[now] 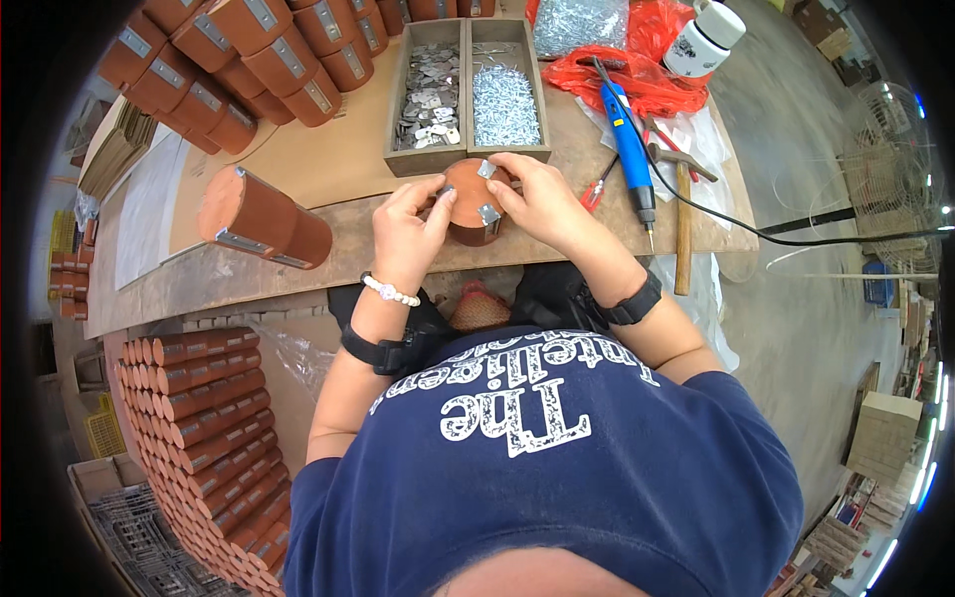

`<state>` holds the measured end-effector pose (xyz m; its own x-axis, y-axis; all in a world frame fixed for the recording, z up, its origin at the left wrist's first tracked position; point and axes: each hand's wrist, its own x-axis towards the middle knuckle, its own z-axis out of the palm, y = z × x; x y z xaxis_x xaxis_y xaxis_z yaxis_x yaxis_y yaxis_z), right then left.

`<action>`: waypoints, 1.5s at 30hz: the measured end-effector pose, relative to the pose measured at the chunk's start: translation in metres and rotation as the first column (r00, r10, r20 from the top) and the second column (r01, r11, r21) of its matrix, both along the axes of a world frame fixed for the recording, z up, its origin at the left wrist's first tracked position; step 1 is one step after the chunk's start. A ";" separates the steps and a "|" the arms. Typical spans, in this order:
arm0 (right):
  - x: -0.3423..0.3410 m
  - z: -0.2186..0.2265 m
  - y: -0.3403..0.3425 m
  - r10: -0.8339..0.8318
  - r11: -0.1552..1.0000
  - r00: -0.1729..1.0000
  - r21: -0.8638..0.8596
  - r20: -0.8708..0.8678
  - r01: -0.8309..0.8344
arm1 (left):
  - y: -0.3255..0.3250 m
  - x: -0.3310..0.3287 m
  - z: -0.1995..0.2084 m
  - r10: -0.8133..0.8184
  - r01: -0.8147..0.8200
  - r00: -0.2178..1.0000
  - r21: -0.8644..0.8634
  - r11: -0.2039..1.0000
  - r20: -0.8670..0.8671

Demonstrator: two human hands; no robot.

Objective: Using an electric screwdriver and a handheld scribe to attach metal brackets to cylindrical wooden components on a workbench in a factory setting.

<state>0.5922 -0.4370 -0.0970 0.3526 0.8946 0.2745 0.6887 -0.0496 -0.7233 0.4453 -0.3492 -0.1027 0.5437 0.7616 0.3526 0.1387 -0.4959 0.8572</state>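
A reddish-brown cylinder (468, 210) stands upright at the table's front edge, below a divided wooden tray. My left hand (406, 221) is at its left, thumb and forefinger pinching a small dark metal plate (447, 190) at the rim of its top. From the right, my right hand (540, 202) reaches over with thumb and forefinger closed about a shiny metal plate (485, 169) on the far side of the top. Another metal plate (488, 214) lies on the near side, with no finger on it.
The wooden tray (425, 160) holds flat metal plates on the left, screws or nails on the right. A longer cylinder (267, 221) lies at left; stacked cylinders (298, 60) rise behind. A corded blue electric screwdriver (627, 144), red-handled tool (594, 193), hammer (683, 224) and white bottle (702, 42) are at right.
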 end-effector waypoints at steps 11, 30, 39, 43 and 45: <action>0.000 0.000 0.002 0.006 1.000 0.980 0.002 -0.198 -0.005 | 0.001 0.000 -0.003 0.037 -0.040 0.999 0.181 0.983 0.020; 0.058 -0.040 -0.067 -0.114 0.964 0.871 -0.159 0.478 0.214 | -0.023 0.006 -0.008 -0.108 0.130 0.991 0.467 0.875 -0.074; 0.072 -0.030 -0.062 -0.080 0.996 0.871 0.006 0.485 0.089 | -0.022 0.008 -0.012 -0.082 0.052 0.995 0.422 0.905 0.054; 0.060 0.016 -0.055 -0.132 0.977 0.919 0.205 0.372 0.058 | -0.023 0.006 -0.011 -0.076 0.041 0.995 0.445 0.894 0.062; 0.049 0.034 -0.049 0.028 0.925 0.933 0.362 -0.358 0.111 | -0.023 0.007 -0.011 -0.074 0.036 0.995 0.444 0.895 0.068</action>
